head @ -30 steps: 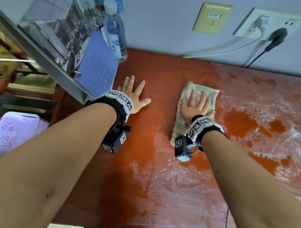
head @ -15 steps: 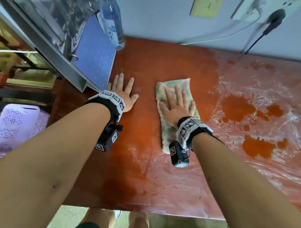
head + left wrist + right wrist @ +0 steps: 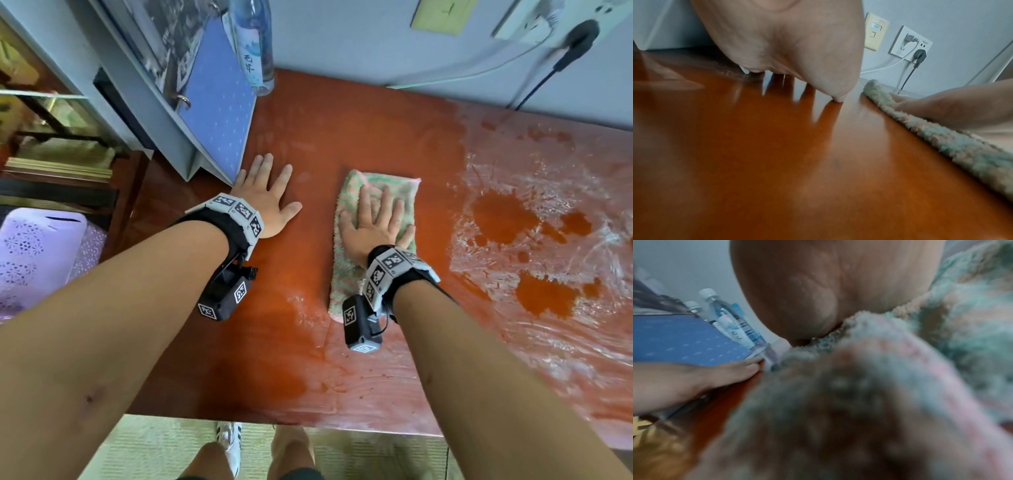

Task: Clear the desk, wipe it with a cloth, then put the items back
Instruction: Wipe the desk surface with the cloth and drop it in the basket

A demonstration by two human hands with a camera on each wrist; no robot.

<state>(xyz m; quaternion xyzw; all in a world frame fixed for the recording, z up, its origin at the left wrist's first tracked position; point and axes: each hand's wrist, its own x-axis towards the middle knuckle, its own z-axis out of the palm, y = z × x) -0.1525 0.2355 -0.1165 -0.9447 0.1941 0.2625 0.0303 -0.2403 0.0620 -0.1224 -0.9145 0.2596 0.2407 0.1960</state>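
A folded green-and-pink cloth (image 3: 373, 240) lies on the red-brown desk (image 3: 342, 130). My right hand (image 3: 375, 224) presses flat on the cloth with straight, spread fingers. My left hand (image 3: 269, 198) rests flat on the bare desk just left of the cloth, fingers straight. In the left wrist view the cloth's fluffy edge (image 3: 941, 139) runs beside my left palm (image 3: 797, 48). In the right wrist view the cloth (image 3: 900, 369) fills the frame under my right palm (image 3: 828, 288).
A blue binder (image 3: 219, 113) and a water bottle (image 3: 253, 44) stand at the desk's back left against a grey shelf. White wet smears (image 3: 548, 240) cover the desk's right half. Cables (image 3: 534, 82) hang from wall sockets. A lilac basket (image 3: 37, 253) sits left of the desk.
My right hand has slid the cloth leftward and toward the desk's front edge. The left hand has stayed flat in place; the view has tilted downward.
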